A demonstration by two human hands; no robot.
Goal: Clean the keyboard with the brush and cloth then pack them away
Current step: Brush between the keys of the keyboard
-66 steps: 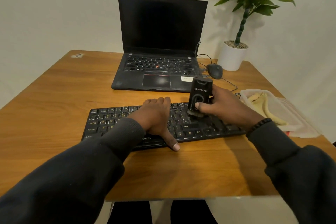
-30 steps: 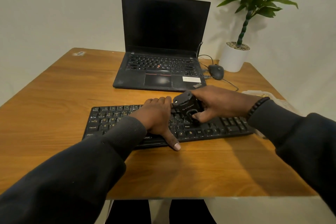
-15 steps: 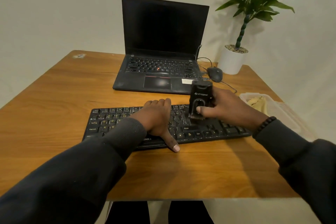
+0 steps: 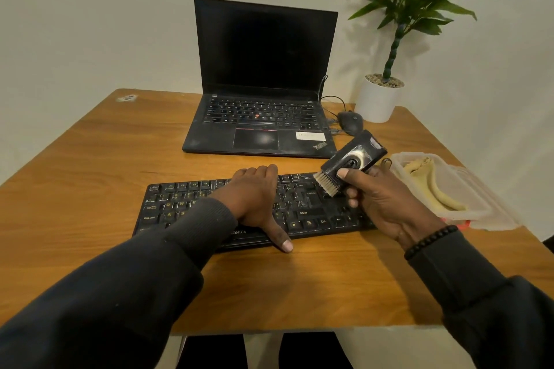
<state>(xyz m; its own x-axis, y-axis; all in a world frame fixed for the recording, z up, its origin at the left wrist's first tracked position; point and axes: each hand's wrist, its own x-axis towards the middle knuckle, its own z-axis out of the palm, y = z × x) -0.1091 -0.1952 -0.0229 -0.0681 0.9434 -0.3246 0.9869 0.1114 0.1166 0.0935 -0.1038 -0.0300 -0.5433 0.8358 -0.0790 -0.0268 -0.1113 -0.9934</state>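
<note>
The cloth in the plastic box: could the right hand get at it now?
Probably, but not freely: the box is lidless beside the right hand, nothing between, the cloth exposed, but that hand grips the brush.

Left hand (image 4: pixel 254 201) flat, palm down, thumb out, right hand (image 4: pixel 380 204) fingers curled in grip
</note>
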